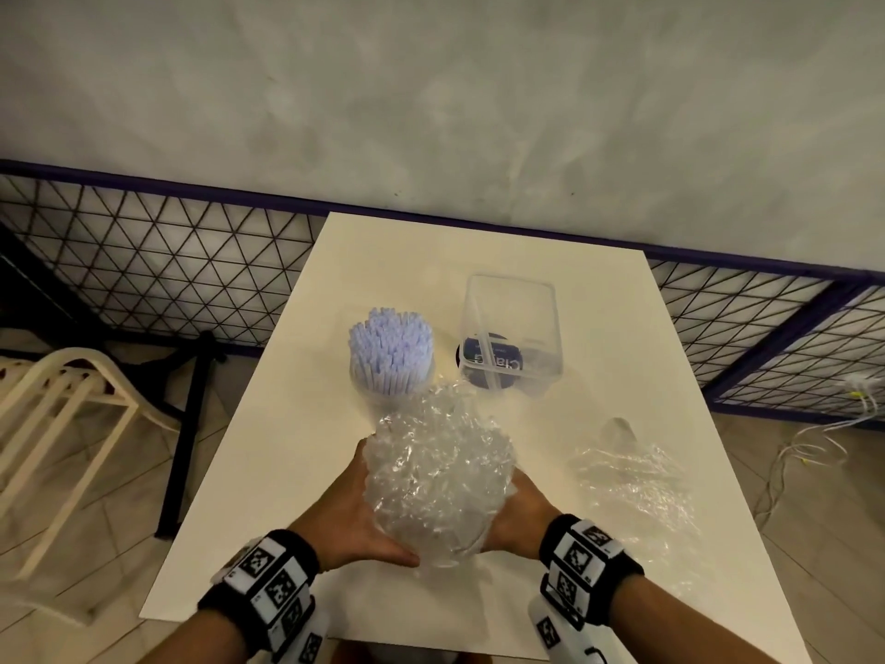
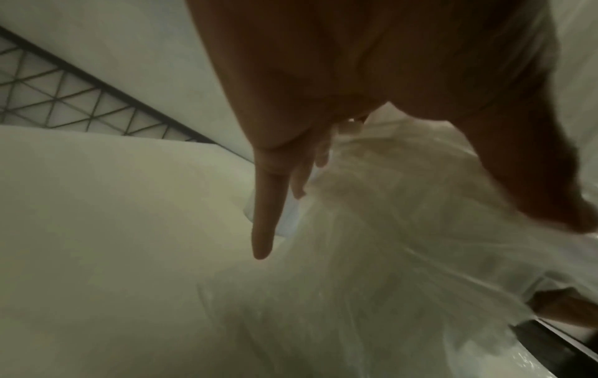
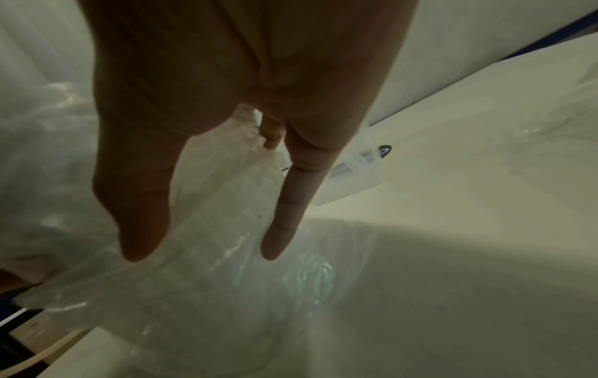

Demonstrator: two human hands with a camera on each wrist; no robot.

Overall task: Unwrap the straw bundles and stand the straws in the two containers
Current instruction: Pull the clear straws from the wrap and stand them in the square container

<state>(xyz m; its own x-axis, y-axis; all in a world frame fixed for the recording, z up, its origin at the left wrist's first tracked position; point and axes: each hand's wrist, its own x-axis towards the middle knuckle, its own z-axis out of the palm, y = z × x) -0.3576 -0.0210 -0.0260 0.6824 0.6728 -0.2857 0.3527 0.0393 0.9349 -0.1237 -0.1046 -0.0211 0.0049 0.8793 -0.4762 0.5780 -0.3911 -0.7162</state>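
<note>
At lower centre of the head view, the left hand (image 1: 357,512) and right hand (image 1: 519,515) press a wrapped straw bundle (image 1: 438,476) between flat palms, fingers straight, apparently steadying it above the counter (image 1: 287,472) so the wrap can be opened. A loose wrap (image 1: 632,481) lies at right, seemingly discarded. Above the bundle, the round container (image 1: 391,349) already stands full of straws; the square container (image 1: 510,328) beside it looks nearly empty, probably awaiting these.
</note>
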